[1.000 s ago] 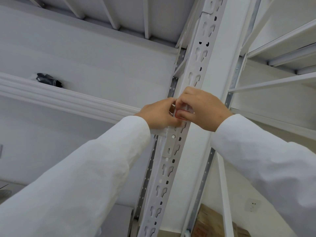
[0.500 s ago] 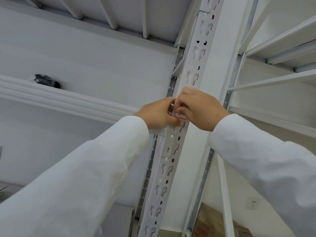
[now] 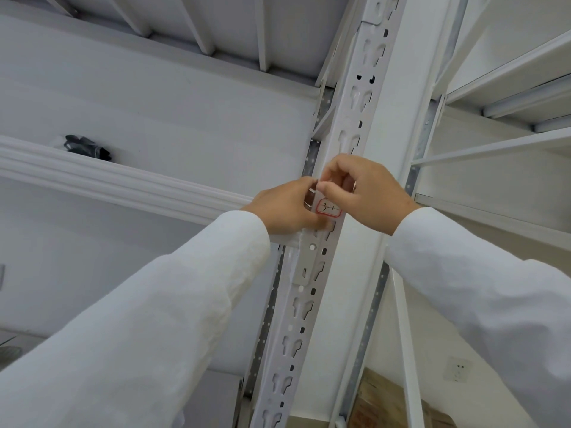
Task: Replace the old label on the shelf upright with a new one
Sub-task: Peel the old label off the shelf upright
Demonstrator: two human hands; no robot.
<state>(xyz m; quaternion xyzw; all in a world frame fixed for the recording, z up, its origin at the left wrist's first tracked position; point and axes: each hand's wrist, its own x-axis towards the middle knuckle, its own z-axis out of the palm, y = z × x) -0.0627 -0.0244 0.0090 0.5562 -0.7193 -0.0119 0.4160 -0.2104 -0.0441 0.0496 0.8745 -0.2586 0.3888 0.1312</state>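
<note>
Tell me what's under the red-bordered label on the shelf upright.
The label lies flat on the slotted upright. Its paper hides whatever slots sit beneath, and the left hand covers its left edge.

Both arms wear long, loose white sleeves of a soft, faintly creased cloth, the left sleeve and the right sleeve. Each cuff ends at the wrist, just below the shelf upright. The left hand and right hand are bare, without gloves or rings.
</note>
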